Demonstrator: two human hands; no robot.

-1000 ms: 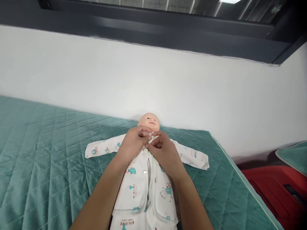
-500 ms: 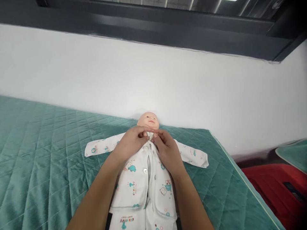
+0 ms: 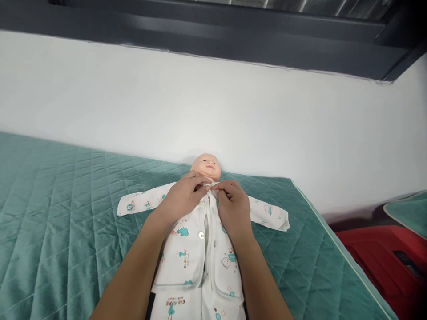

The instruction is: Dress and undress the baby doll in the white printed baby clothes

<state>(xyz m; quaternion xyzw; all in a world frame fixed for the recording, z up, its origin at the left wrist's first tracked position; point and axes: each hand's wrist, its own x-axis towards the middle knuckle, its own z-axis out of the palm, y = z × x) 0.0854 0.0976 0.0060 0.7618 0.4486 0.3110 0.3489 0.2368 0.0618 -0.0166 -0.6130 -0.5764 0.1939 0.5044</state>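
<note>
A baby doll point(image 3: 206, 166) lies on its back, dressed in a white printed baby jacket point(image 3: 182, 253) with both sleeves stretched out sideways. My left hand point(image 3: 187, 193) pinches the collar just below the doll's chin. Close beside it, my right hand point(image 3: 233, 204) has its thumb and fingers closed on the other side of the collar. Below my hands the jacket's front edges hang apart, with a snap button point(image 3: 201, 235) showing on the left edge. White printed trousers point(image 3: 187, 306) of the same pattern show beneath the hem. My fingers partly hide the collar fastening.
The doll lies on a green quilted bedspread point(image 3: 83, 200) whose piped edge runs down the right. A white wall point(image 3: 133, 98) stands behind the doll's head. Right of the bed are a red object point(image 3: 376, 258) and a green cushion-like piece point(image 3: 410, 211). A dark beam point(image 3: 200, 35) crosses overhead.
My right hand's fingers have shifted slightly and curled more at the collar, nearer my left fingertips. My left hand stays at the collar. The view has tilted a little.
</note>
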